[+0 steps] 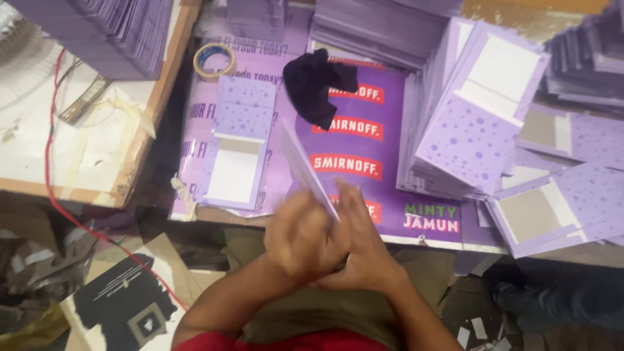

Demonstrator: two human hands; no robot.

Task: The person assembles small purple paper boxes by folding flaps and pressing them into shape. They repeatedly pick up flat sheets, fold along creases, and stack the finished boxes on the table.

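My left hand [300,235] and my right hand [361,242] are pressed together around the lower end of a thin lilac card piece [304,168], which stands on edge and tilts up to the left. Both hands are blurred. They hover over the near edge of a purple printed sheet [354,140] that covers the work surface. To the left of the hands lies a flat lilac spotted card [236,144] with a white panel. A tall stack of the same spotted cards [471,114] rises to the right.
A dark cloth [316,84] lies on the purple sheet, with a roll of tape [214,60] to its left. More lilac card stacks [104,32] sit at the back. Loose cards [565,195] spread at the right. A wooden board [78,130] with a red wire is at left.
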